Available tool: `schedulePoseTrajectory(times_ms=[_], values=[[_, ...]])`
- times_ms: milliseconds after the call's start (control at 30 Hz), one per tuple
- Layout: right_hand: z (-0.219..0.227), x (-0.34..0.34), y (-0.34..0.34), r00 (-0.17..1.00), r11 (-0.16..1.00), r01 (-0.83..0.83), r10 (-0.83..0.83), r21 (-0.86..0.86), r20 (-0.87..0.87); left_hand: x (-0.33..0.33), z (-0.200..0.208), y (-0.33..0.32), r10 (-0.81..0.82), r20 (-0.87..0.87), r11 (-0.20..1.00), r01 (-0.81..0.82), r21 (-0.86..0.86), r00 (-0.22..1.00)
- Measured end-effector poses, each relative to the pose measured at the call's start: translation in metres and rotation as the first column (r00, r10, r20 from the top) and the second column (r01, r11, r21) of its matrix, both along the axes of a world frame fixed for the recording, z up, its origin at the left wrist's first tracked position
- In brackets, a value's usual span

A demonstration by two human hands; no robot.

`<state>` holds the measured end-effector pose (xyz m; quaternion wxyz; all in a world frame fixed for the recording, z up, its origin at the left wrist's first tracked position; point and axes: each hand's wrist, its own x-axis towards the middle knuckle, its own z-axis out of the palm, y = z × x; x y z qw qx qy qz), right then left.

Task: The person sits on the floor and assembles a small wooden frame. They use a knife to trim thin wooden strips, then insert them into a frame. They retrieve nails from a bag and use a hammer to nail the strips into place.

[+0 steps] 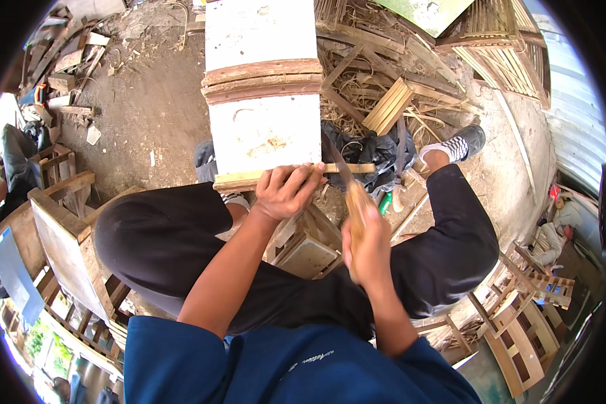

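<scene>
My right hand (369, 246) is closed around the thick wooden handle of a knife (358, 209). Its dark blade points away from me and crosses a narrow wooden strip (357, 168); I cannot tell whether blade and strip touch. At the near edge of a long white-topped bench (262, 128), my left hand (286, 192) is closed on this strip, fingers bent over it. The strip's free end juts out past the bench's right side. Between my legs, the bench's near edge carries a wooden batten (239, 180), partly covered by my left hand.
Brown wooden bars (262, 77) cross the bench top. Right of it lie a black plastic bag (377, 158), a slatted wood piece (388, 108) and scrap sticks. A white-faced wooden frame (70, 249) stands at left, wooden frames (518, 343) at lower right, and scrap wood (64, 67) at upper left.
</scene>
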<state>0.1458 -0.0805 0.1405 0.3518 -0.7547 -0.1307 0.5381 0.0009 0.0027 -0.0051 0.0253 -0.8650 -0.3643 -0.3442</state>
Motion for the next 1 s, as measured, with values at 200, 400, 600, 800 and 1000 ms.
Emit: schedulePoseTrajectory(times_ms=[200,400,600,800,1000], values=[[-0.021,0.002,0.042,0.981,0.941,0.15,-0.104,0.302,-0.165,-0.002,0.004,0.001,0.003,-0.008,1.0,-0.003,-0.014,1.0],[0.031,0.003,-0.016,0.995,0.95,0.082,-0.061,0.3,-0.079,-0.001,0.004,0.001,0.003,-0.013,1.0,-0.003,-0.006,1.0],[0.046,-0.007,-0.066,0.988,0.968,0.071,-0.035,0.242,-0.149,-0.001,0.007,0.002,-0.007,-0.013,1.0,0.007,-0.001,1.0],[0.045,-0.008,-0.068,0.983,0.964,0.092,-0.047,0.251,-0.179,0.0,0.006,0.002,-0.007,-0.002,1.0,0.007,0.002,1.0],[0.045,-0.004,-0.064,0.984,0.967,0.065,-0.022,0.247,-0.175,0.001,0.002,0.002,0.004,-0.021,1.0,-0.004,0.011,1.0]])
